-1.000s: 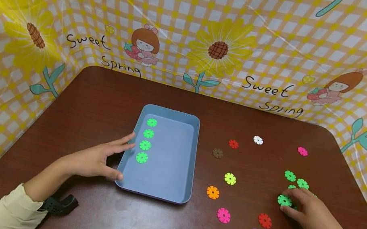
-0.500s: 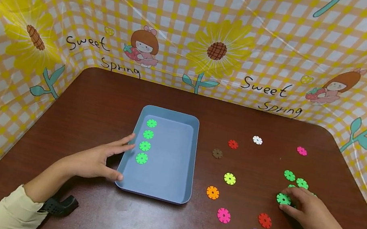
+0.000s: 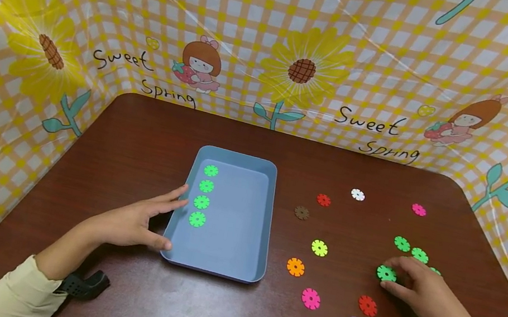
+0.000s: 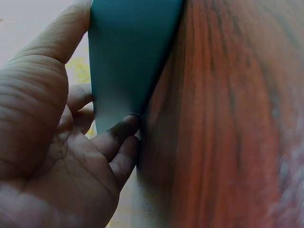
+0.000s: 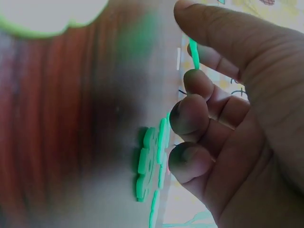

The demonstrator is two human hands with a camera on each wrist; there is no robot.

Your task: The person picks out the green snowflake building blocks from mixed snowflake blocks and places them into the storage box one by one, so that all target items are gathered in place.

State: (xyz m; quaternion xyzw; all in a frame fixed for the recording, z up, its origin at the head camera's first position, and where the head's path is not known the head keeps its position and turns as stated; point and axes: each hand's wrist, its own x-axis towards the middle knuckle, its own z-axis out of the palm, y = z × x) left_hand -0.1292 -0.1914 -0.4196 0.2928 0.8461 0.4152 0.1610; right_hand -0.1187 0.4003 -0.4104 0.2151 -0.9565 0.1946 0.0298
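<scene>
Landmark: blue tray [image 3: 238, 246] on the brown tabletop [image 3: 147, 128].

Left of the tray: left hand [image 3: 133, 222], grip open, fingers straight, resting against the tray's left wall with the thumb at its near-left corner; the left wrist view shows fingertips touching the wall. It holds nothing. Inside the tray, along the left wall, sits a row of four bright green discs [image 3: 201, 202].

Right of the tray, near: brown disc [image 3: 301, 213], red disc [image 3: 324, 200], yellow disc [image 3: 319, 247], orange disc [image 3: 295, 267], pink disc [image 3: 311, 298].

Well right of the tray: right hand [image 3: 424, 293], grip pinching a dark green disc [image 3: 386, 273] between thumb and fingertips, the disc at or just off the tabletop; cannot tell which. More green discs [image 3: 410, 249] lie just behind the hand; the right wrist view shows a couple stacked under the curled fingers [image 5: 190, 111].

Handling judgement: the disc looks like thin, stiff plastic, very light, notched rim. Flat on the smooth wood it is hard to lift straight up; best taken at the rim, thumb against forefinger, or tipped on edge first. Not fragile, but easily flicked away or dropped.
</scene>
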